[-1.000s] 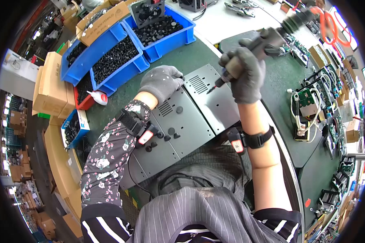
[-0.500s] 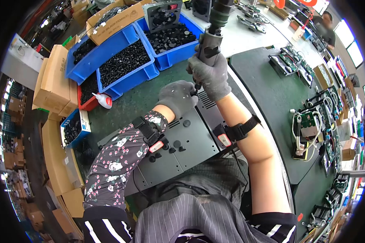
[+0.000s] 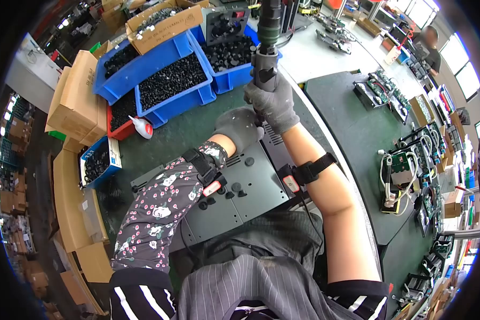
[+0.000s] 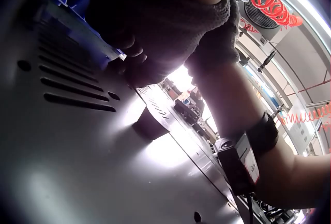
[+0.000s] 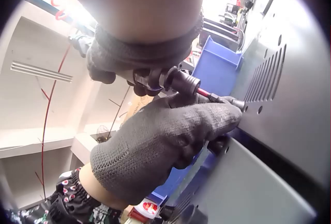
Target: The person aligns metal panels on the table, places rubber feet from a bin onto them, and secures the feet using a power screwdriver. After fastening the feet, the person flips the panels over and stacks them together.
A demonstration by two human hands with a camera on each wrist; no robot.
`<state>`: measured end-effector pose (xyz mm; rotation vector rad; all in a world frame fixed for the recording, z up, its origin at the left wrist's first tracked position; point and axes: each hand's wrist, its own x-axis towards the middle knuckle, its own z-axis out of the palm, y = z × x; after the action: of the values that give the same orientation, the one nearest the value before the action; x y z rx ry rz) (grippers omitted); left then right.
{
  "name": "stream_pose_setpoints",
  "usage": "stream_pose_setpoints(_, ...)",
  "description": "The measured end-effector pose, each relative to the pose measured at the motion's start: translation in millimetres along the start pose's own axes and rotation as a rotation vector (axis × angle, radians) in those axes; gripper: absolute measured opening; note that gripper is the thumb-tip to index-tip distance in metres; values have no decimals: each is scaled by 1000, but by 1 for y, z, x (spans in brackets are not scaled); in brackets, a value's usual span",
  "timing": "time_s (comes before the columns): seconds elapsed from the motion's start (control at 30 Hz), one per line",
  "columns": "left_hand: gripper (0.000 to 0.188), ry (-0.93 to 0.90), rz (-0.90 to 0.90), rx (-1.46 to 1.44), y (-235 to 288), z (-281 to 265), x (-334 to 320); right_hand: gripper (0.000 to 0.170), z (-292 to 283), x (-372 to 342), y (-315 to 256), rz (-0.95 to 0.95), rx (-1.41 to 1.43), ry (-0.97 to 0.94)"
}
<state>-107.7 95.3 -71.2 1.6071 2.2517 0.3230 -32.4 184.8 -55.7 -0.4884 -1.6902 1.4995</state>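
Observation:
Grey slotted metal panels (image 3: 261,186) lie side by side on the green bench, with several round black rubber feet (image 3: 236,186) on them. The gloved right hand (image 3: 274,101) grips a black power screwdriver (image 3: 265,66) held upright. In the right wrist view, the driver's red-banded bit (image 5: 209,95) meets a small dark round part (image 5: 237,103) at a panel's slotted end. The gloved left hand (image 5: 165,138) pinches that part, its fingertips beside the bit. From the left wrist view, the left hand (image 4: 150,38) is dark, over the panel near the slots, and its fingertips are partly hidden.
Blue bins (image 3: 173,85) of small black parts, a red bin (image 3: 121,120) and cardboard boxes (image 3: 80,101) stand at the left and back. A white bottle (image 3: 142,127) lies by the red bin. Circuit boards (image 3: 402,173) are at the right; a person (image 3: 428,48) is in the background.
The right hand swung the screwdriver from over the right panel across to the left hand, where it now stands upright. Between the last two head frames, both hands have shifted only slightly.

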Motion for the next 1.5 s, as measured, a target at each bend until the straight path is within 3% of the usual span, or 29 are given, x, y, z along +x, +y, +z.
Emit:
stream_pose_setpoints(0.07,29,51,100,84,-5,6,3,33,-2,2,-3,8,24,-22)
stream_pose_setpoints(0.1,29,84,59,74,-4,6,2,34,-2,3,-6,32,48,-41)
stream_pose_setpoints(0.17,26,109,105,88,-3,0,-4,35,1,1,-18,-20,24,120)
stream_pose_setpoints(0.3,24,0,-15,56,7,-15,-10,35,-11,-28,-68,-118,303,181)
stream_pose_setpoints(0.37,25,-35,-61,58,10,-22,-10,37,-19,-47,-92,-63,346,159)
stream_pose_setpoints(0.43,27,-75,-181,-198,7,-28,-11,30,-23,-62,-93,-145,567,204)
stream_pose_setpoints(0.47,26,8,-220,-360,5,-31,-16,30,-22,-71,-97,-178,590,234)
stream_pose_setpoints(0.5,26,9,-219,-359,-2,-34,-19,30,-22,-79,-101,-208,614,267)
stream_pose_setpoints(0.57,24,-84,-379,-1283,-14,-38,-30,32,-34,-93,-95,-182,611,179)
stream_pose_setpoints(0.63,25,-121,-422,-1616,-13,-43,-55,36,-36,-103,-93,-200,749,169)
stream_pose_setpoints(0.7,24,-220,-294,-1655,-14,-47,-84,40,-37,-112,-94,-177,734,141)
stream_pose_setpoints(0.87,23,-351,-182,-1889,-16,-21,-138,44,-28,-123,-94,-174,741,121)
stream_pose_setpoints(1.03,25,-286,-321,-1965,-6,1,-161,43,-18,-132,-101,-191,688,67)
stream_pose_setpoints(1.1,25,-257,-252,-1988,-1,10,-165,45,-16,-136,-104,-218,708,33)
stream_pose_setpoints(1.23,25,-362,-257,-2188,10,19,-169,48,-13,-143,-106,-261,687,63)
stream_pose_setpoints(1.27,28,-434,-187,-2238,5,25,-168,49,-14,-143,-106,-277,691,65)
stream_pose_setpoints(1.5,29,-457,-162,-2255,16,24,-168,48,-14,-150,-103,-288,678,55)
